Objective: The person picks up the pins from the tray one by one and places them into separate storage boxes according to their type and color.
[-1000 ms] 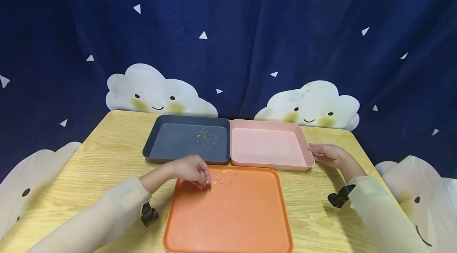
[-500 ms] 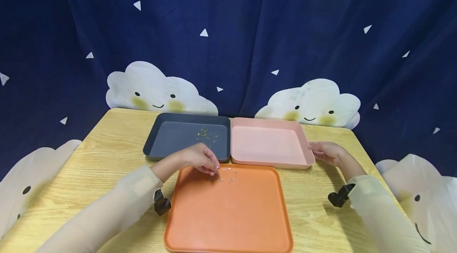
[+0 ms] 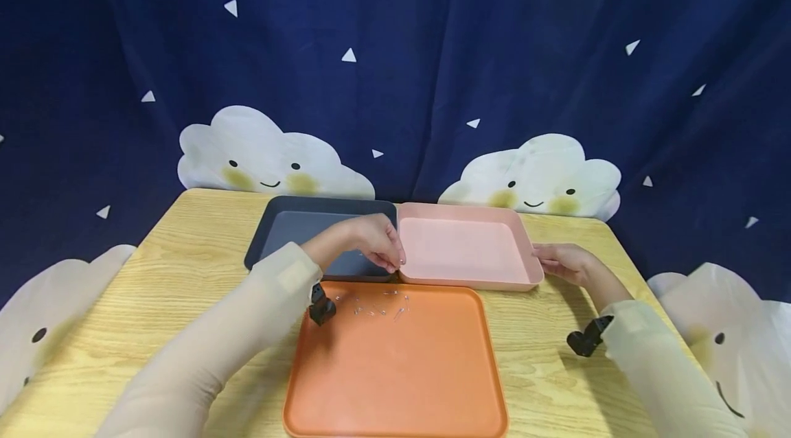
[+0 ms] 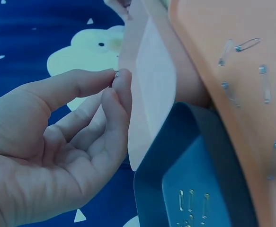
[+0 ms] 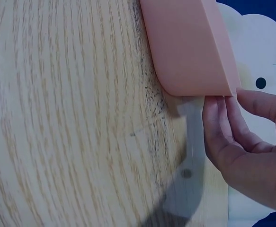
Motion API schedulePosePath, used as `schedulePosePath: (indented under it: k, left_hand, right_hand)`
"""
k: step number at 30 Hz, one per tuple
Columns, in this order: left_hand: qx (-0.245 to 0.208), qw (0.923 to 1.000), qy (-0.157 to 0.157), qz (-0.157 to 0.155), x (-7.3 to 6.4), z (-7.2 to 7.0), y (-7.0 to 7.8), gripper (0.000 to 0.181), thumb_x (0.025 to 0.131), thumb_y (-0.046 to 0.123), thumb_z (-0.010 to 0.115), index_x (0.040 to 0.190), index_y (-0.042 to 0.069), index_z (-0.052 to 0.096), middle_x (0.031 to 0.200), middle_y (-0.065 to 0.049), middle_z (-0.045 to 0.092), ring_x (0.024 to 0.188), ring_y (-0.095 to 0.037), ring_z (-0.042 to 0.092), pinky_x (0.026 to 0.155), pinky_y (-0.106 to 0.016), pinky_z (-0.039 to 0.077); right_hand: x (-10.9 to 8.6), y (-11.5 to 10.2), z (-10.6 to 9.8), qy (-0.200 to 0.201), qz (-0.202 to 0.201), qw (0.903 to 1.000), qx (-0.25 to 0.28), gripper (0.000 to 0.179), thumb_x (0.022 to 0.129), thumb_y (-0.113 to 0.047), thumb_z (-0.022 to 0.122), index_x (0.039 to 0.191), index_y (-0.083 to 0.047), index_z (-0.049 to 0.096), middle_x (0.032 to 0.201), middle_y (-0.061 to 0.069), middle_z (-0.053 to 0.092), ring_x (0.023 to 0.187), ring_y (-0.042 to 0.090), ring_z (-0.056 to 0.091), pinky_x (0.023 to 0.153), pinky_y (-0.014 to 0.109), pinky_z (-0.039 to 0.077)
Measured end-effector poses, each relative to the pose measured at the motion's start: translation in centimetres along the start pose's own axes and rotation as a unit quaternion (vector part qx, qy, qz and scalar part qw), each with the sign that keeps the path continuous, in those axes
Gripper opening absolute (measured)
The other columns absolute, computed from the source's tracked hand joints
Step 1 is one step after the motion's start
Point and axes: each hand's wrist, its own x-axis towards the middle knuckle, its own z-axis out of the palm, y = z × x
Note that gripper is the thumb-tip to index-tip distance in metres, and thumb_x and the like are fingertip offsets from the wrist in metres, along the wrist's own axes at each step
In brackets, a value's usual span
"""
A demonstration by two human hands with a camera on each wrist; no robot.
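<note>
My left hand (image 3: pixel 374 239) is over the seam between the dark grey tray (image 3: pixel 267 235) and the pink tray (image 3: pixel 469 246). Its thumb and index finger pinch a small silver safety pin (image 4: pixel 116 74), mostly hidden by the fingertips. Several silver safety pins (image 4: pixel 264 85) lie scattered near the far end of the orange tray (image 3: pixel 395 369). Inside the dark grey tray are several small gold pins (image 4: pixel 191 201), which the left hand covers in the head view. My right hand (image 3: pixel 565 263) holds the pink tray's right wall, thumb at the rim and fingers against the outside.
All three trays are on a light wooden table (image 3: pixel 204 246), the orange one nearest me and the other two side by side behind it. A dark blue curtain (image 3: pixel 395 67) with clouds hangs behind the table.
My left hand has risen from the orange tray's far left area and moved right and away from me to the pink tray's near left corner. The right hand stays on the pink tray.
</note>
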Motion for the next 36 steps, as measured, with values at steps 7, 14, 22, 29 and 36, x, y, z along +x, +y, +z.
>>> schedulePosePath:
  k: [7,14,22,29,36]
  left_hand:
    - [0.026,0.9989,-0.025,-0.029,2.7,-0.7,2.0,0.012,0.085,-0.001,0.064,0.095,-0.006,0.07,0.064,-0.002,0.065,0.058,-0.007,0.057,0.057,-0.015,0.051]
    - [0.057,0.9958,-0.031,-0.064,6.2,-1.2,3.9,0.027,0.087,0.004,0.065,0.112,-0.006,0.067,0.07,-0.002,0.066,0.061,-0.008,0.056,0.061,-0.016,0.052]
    - [0.053,0.99,-0.053,-0.12,8.9,-1.6,6.1,0.028,0.089,0.006,0.065,0.116,-0.001,0.065,0.075,-0.003,0.066,0.064,-0.009,0.056,0.07,-0.017,0.051]
    - [0.034,0.9931,-0.044,-0.103,12.5,-0.3,5.5,0.023,0.089,0.007,0.064,0.11,-0.001,0.067,0.075,-0.002,0.064,0.062,-0.007,0.054,0.063,-0.014,0.047]
    - [0.068,0.9896,-0.004,-0.126,15.4,-0.1,4.2,0.012,0.083,0.013,0.069,0.086,0.003,0.074,0.071,-0.002,0.067,0.066,-0.011,0.056,0.068,-0.017,0.044]
  right_hand:
    - [-0.1,-0.2,-0.1,0.01,0.007,0.9998,-0.014,0.052,0.096,-0.016,0.056,0.139,0.01,0.041,0.085,-0.016,0.066,0.082,-0.003,0.062,0.076,0.013,0.055]
    - [-0.2,-0.2,-0.2,0.013,0.008,0.9997,-0.021,0.062,0.097,-0.016,0.055,0.144,0.014,0.028,0.086,-0.018,0.066,0.083,-0.004,0.062,0.077,0.013,0.055]
    - [-0.2,-0.3,-0.1,-0.001,-0.006,0.9998,-0.021,0.062,0.099,-0.014,0.051,0.144,0.017,0.023,0.087,-0.018,0.065,0.084,-0.006,0.061,0.077,0.011,0.054]
    - [-0.3,-0.2,0.3,0.009,-0.004,0.9999,-0.011,0.061,0.098,-0.012,0.052,0.143,0.018,0.023,0.085,-0.019,0.066,0.082,-0.006,0.062,0.075,0.012,0.055]
    - [-0.5,-0.2,0.2,0.022,-0.004,0.9996,-0.015,0.063,0.098,-0.014,0.053,0.144,0.017,0.023,0.085,-0.019,0.065,0.082,-0.006,0.062,0.077,0.012,0.055]
